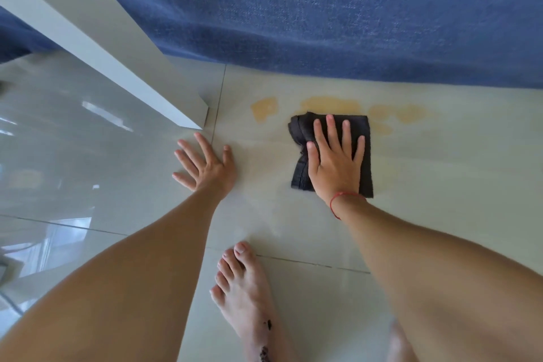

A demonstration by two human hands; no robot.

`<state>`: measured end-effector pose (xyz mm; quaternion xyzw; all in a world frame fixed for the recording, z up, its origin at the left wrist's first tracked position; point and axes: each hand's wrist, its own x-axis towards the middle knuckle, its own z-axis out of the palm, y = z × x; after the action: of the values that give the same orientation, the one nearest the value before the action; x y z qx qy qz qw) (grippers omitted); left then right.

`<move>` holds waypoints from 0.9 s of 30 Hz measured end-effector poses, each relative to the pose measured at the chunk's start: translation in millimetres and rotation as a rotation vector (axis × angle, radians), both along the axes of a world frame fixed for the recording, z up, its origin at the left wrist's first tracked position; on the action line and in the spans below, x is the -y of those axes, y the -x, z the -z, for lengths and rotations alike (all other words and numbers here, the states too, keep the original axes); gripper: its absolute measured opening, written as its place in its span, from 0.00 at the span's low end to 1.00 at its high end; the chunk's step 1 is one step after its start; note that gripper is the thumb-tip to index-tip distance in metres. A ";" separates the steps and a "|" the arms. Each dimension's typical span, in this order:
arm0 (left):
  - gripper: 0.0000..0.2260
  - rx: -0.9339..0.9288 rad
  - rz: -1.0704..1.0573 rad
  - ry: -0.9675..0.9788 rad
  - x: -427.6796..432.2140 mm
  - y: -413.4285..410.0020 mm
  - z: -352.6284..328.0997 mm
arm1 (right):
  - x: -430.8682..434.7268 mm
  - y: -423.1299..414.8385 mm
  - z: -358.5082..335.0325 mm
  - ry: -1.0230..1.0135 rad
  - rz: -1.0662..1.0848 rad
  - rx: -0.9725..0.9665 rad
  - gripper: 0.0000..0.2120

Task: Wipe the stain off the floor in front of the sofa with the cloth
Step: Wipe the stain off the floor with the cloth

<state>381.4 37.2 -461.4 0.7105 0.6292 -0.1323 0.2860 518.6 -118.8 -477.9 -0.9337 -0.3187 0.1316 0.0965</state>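
A folded black cloth (299, 132) lies flat on the pale tiled floor (264, 214), just below a yellowish stain (332, 104) that spreads in patches along the foot of the blue sofa (323, 15). My right hand (335, 161) presses flat on the cloth with fingers spread, a red string at the wrist. The cloth's upper edge touches the stain's middle patch. Other stain patches show to the left (263, 109) and right (402, 116) of the cloth. My left hand (205, 164) rests palm-down on the bare floor, fingers apart, holding nothing.
A white table leg or panel (117, 53) slants down to the floor just above my left hand. My bare foot (246, 291) stands on the tiles between my arms. Glossy tiles with reflections stretch to the left.
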 end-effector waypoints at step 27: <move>0.30 -0.011 0.027 0.020 -10.0 1.6 5.7 | -51.6 -23.9 -3.6 -0.026 0.049 -0.034 0.24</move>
<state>379.8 47.2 -467.1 0.7152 0.6199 -0.1463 0.2876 542.6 -67.2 -474.3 -0.9375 -0.2960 0.1406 0.1174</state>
